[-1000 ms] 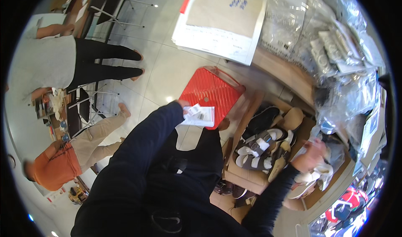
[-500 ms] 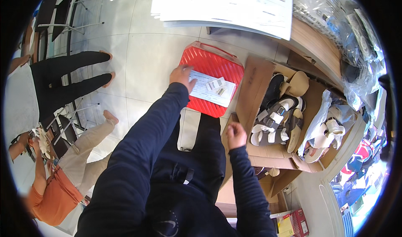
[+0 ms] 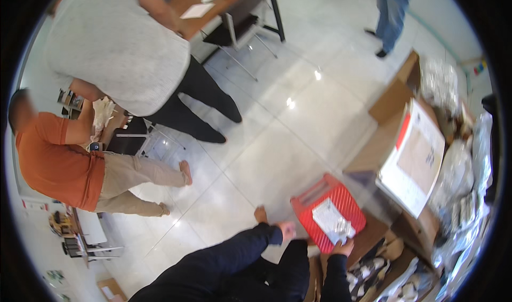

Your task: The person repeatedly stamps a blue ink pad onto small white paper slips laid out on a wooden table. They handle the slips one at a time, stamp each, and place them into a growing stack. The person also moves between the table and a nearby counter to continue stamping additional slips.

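- The red ribbed plastic basket [image 3: 328,211] sits on the floor at five o'clock, a flat clear packet [image 3: 333,223] lying in it.
- Left hand [image 3: 287,230] touches its rim; right hand [image 3: 341,247] reaches the packet.
- The basket looks light and stiff, best held at its rim.
- Fingers too small to judge.

Single head-worn fisheye view, looked steeply down from above wearer. Own dark-sleeved forearms entered from lower edge; left hand [image 3: 288,230] and right hand [image 3: 342,247] sat low in frame, close to lens. Faced out across pale tiled floor [image 3: 277,137]. Straight edges bowed toward black rim.
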`<action>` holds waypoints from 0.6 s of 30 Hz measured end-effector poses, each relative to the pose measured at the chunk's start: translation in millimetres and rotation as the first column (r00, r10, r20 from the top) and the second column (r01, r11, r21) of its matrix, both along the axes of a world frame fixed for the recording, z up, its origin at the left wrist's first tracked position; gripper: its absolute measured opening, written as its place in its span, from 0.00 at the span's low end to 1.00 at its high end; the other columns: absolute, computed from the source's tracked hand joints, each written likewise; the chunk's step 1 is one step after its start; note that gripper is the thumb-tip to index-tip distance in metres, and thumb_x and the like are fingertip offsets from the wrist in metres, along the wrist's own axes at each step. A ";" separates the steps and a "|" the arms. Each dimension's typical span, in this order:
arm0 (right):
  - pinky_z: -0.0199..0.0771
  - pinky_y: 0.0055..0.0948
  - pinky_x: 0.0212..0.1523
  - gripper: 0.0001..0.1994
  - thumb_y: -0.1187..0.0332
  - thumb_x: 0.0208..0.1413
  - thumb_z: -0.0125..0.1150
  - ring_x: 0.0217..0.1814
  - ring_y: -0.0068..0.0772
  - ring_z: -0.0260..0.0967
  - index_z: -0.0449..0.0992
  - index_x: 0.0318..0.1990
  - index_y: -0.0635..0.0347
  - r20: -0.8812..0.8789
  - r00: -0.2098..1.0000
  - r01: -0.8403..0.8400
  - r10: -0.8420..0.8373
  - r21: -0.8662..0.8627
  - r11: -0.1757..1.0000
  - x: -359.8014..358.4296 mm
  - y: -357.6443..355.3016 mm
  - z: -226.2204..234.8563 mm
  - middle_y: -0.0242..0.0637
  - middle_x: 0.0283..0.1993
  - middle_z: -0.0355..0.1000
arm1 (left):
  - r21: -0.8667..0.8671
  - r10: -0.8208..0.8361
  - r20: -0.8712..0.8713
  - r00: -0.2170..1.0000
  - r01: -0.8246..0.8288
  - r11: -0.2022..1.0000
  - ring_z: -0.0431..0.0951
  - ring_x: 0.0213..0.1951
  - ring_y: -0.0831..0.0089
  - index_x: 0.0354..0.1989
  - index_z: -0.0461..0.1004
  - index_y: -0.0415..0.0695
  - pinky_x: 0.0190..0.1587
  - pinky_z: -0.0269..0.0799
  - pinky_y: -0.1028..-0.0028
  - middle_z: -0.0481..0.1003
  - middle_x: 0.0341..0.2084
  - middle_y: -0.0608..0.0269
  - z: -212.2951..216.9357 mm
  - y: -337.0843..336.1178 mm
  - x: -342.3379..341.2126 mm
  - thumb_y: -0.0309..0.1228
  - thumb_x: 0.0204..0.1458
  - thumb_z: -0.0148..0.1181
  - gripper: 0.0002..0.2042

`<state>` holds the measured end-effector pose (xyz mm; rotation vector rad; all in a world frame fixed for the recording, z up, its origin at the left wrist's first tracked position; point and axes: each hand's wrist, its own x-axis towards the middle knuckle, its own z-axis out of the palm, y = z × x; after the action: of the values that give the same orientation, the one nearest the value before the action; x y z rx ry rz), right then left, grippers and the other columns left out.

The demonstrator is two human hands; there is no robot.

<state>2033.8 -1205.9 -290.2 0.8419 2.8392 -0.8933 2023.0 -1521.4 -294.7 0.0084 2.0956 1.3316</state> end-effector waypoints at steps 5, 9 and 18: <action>0.74 0.41 0.50 0.12 0.70 0.43 0.64 0.45 0.48 0.75 0.80 0.37 0.65 0.021 0.990 -0.139 0.140 -0.029 0.990 -41.2 -117.2 41.3 0.48 0.38 0.77 | 0.009 -0.082 0.082 0.993 0.081 0.997 0.82 0.37 0.62 0.51 0.74 0.46 0.43 0.78 0.66 0.81 0.36 0.56 76.1 -92.3 11.7 0.43 0.51 0.66 0.22; 0.78 0.35 0.41 0.12 0.65 0.48 0.64 0.38 0.44 0.79 0.81 0.37 0.63 -0.046 0.856 -0.503 0.514 -0.296 0.812 -98.9 -218.5 77.0 0.47 0.34 0.79 | -0.026 0.203 -0.032 0.979 -0.204 0.979 0.82 0.34 0.67 0.52 0.75 0.47 0.41 0.78 0.68 0.82 0.34 0.59 114.6 -196.0 -61.7 0.40 0.51 0.65 0.20; 0.78 0.36 0.42 0.11 0.65 0.52 0.63 0.36 0.43 0.78 0.81 0.38 0.61 -0.061 0.845 -0.509 0.531 -0.393 0.766 -298.0 -302.2 123.8 0.47 0.37 0.79 | 0.096 0.504 -0.326 0.800 -0.503 0.859 0.76 0.31 0.80 0.53 0.74 0.44 0.37 0.74 0.77 0.78 0.34 0.63 222.0 -296.9 -275.8 0.30 0.55 0.63 0.17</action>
<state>1735.8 -1508.1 -166.4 0.0121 2.4791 -1.2468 1747.3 -1818.3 -72.8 -0.3704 2.4998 1.7487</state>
